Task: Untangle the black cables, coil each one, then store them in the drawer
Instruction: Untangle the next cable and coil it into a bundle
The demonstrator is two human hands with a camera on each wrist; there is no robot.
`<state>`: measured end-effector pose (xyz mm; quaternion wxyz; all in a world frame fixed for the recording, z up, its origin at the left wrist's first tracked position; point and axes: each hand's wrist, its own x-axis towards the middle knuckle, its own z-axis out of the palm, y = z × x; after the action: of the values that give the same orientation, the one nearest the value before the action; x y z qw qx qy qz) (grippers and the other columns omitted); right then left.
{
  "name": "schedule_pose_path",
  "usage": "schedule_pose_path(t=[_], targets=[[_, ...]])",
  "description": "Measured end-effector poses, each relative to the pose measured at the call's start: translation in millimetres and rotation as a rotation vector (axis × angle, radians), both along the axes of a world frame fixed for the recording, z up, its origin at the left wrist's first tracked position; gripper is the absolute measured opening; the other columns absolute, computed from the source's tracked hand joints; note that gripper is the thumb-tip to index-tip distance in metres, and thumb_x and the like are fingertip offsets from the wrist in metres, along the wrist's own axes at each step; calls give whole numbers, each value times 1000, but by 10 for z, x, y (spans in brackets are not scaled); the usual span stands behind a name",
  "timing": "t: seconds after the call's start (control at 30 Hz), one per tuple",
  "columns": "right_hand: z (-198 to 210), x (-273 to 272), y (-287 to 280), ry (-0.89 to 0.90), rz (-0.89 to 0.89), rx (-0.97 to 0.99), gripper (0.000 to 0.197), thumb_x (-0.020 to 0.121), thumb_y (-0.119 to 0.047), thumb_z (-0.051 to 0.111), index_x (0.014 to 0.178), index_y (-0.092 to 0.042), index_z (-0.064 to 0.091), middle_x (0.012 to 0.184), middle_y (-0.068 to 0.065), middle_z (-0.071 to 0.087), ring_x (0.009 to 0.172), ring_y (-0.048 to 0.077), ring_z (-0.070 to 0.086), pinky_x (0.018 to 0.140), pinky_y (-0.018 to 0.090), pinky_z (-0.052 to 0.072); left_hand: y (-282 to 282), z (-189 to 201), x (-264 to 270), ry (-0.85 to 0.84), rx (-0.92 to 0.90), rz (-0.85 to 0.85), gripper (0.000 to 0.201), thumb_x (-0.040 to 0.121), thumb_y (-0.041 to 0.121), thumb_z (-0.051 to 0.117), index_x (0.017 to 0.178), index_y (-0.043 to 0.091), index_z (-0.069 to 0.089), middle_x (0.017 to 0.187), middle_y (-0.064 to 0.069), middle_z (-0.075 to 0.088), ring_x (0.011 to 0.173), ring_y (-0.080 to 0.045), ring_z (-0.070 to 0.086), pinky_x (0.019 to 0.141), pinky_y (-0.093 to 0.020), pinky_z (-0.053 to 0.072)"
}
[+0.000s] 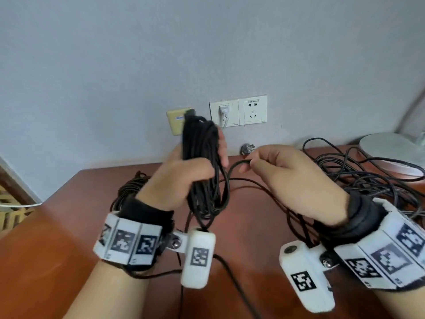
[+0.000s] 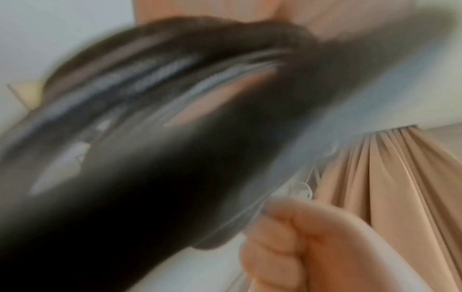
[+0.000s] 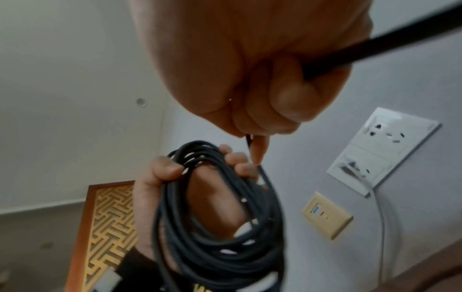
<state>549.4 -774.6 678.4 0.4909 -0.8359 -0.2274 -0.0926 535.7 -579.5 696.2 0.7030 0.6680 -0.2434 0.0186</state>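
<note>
Now one coiled black cable (image 1: 202,162) sits gripped in the left hand (image 1: 184,178); the right hand (image 1: 287,178) pinches its one loose strand (image 1: 236,165); two wall sockets (image 1: 238,111) behind.

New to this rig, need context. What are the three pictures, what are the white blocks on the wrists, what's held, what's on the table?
No robot: a person's bare hands, with a camera on the head and one on each wrist. The white blocks are those wrist cameras.

Head view: the left hand grips a coiled black cable; the right hand pinches its loose strand. More tangled cables lie on the brown table.

The right wrist view shows the coil clearly; the left wrist view is blurred.
</note>
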Motion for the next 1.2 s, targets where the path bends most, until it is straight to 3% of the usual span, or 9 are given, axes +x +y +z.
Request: schedule_pose_path(t=[0.13,0.23,0.4,0.5,0.7,0.87,0.97,1.1,1.2], targets=[[-1,16,22,210,106,143,30,95,-7,38,95,5,65,46,-8,38,39,6,31,40,20,27,-187,-113,-4,-99,362,161,56,53,29,58,108,16,53,96,-14,56,87,-19,57,77,-31,48],[19,21,18,274,155,274,33,98,-5,36,94,-6,69,48,-7,40,39,6,31,38,17,26,-196,-125,17,-135,422,237,41,59,20,59,99,20,52,80,-6,51,72,-8,51,66,-18,44],[-34,-33,94,163,216,303,32,102,-11,41,98,17,56,49,-10,40,43,1,32,43,12,28,-206,-218,85,-135,323,241,50,52,33,58,100,17,53,81,1,57,77,-14,55,72,-37,47],[-95,-62,174,169,277,371,27,100,-13,41,92,7,57,58,-5,42,45,1,33,45,11,29,-178,-265,153,-158,235,315,50,51,28,59,99,12,52,86,-15,58,78,-33,57,73,-52,49],[-156,-64,147,79,174,156,31,102,-16,40,92,-21,69,51,-12,41,41,3,33,46,12,28,117,-241,307,-104,-218,557,37,59,4,56,92,19,49,77,0,52,69,-11,51,67,-28,42],[-184,-147,248,-85,115,115,28,101,-14,45,88,-21,68,60,-29,57,60,-4,55,59,10,36,-50,-331,267,-68,-257,316,22,63,13,68,81,22,60,71,3,59,67,-12,60,66,-28,50],[-225,-131,267,-107,103,121,27,99,-19,48,85,-27,69,69,-18,64,66,4,60,65,21,47,-160,-388,270,32,-393,202,13,78,12,57,90,15,58,73,0,60,70,-13,60,68,-28,52],[-167,-118,232,-92,81,139,29,100,-18,48,80,-25,68,54,-25,54,56,-4,52,57,10,36,-197,-425,248,140,-466,90,19,84,23,50,84,18,68,68,-1,61,63,-14,59,67,-29,49],[-147,-111,204,-79,100,118,30,99,-17,50,76,-23,68,56,-29,54,60,-9,53,61,8,37,-226,-419,259,191,-538,89,24,83,29,57,98,11,57,76,-5,58,63,-17,61,65,-30,55]])
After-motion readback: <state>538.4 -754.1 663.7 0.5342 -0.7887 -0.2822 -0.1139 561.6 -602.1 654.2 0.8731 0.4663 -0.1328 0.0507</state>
